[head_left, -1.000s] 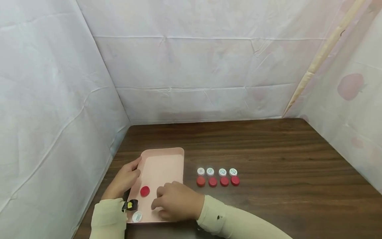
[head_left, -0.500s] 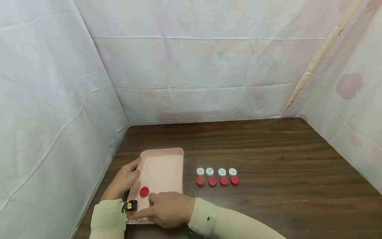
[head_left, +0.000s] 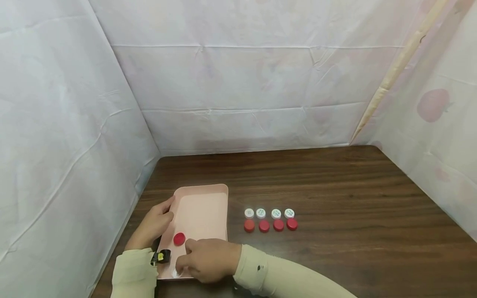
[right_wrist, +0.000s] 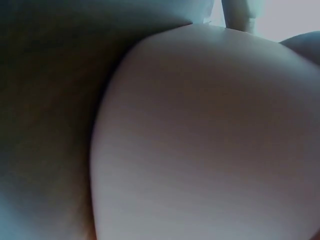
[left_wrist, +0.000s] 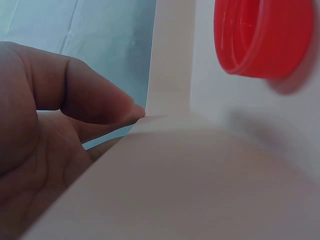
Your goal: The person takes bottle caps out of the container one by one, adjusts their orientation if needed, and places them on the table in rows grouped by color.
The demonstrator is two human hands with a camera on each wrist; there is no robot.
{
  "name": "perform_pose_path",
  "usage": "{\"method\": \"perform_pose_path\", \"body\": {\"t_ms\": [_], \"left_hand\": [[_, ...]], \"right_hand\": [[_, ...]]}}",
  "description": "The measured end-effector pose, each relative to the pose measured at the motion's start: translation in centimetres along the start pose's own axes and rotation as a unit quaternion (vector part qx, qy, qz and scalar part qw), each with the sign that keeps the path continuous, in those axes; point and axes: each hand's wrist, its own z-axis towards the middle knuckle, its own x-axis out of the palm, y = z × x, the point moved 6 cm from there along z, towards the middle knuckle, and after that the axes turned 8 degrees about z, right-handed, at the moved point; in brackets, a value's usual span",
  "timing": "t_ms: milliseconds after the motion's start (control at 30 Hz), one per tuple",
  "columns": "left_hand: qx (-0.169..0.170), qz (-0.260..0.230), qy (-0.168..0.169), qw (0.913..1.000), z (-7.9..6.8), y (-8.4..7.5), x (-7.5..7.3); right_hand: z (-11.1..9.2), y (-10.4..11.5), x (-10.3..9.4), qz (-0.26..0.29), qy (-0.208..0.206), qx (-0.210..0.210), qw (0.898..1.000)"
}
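Note:
My left hand [head_left: 158, 221] pinches the left rim of a shallow pink tray [head_left: 203, 207] between thumb and fingers; the left wrist view shows the fingertips [left_wrist: 132, 112] at its edge. Low over the tray's near part, my right hand [head_left: 210, 258] has its index finger bent down onto a white bottle cap [head_left: 175, 273] in the near left corner. The hand hides part of this cap, and its thumb is largely out of sight. A red bottle cap [head_left: 179, 239] lies on the tray floor, just beyond the right hand, its hollow side showing in the left wrist view [left_wrist: 265, 37].
Right of the tray, several white bottle caps [head_left: 275, 214] form a row on the dark wooden table [head_left: 335, 186], with a row of red bottle caps [head_left: 278, 225] directly in front. Pale cloth sheets [head_left: 238, 82] hang behind and on both sides.
My right hand has moved left and toward the near corner, its index finger stretching to the white cap, then bending. The cap has slid slightly right. My left hand keeps its hold.

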Motion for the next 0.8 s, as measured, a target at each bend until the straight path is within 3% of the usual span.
{"method": "perform_pose_path", "body": {"t_ms": [233,533,800], "left_hand": [[0.004,0.005,-0.001,1.0,0.2,0.0,0.1],[0.01,0.002,0.002,1.0,0.3,0.0,0.1],[0.002,0.014,-0.001,0.9999,0.1,0.0,0.0]], "right_hand": [[-0.1,-0.8,-0.2,0.001,-0.028,0.004,1.0],[-0.7,-1.4,-0.9,-0.021,-0.034,0.014,0.999],[-1.9,-1.9,-1.9,-0.012,-0.088,0.006,0.996]]}}
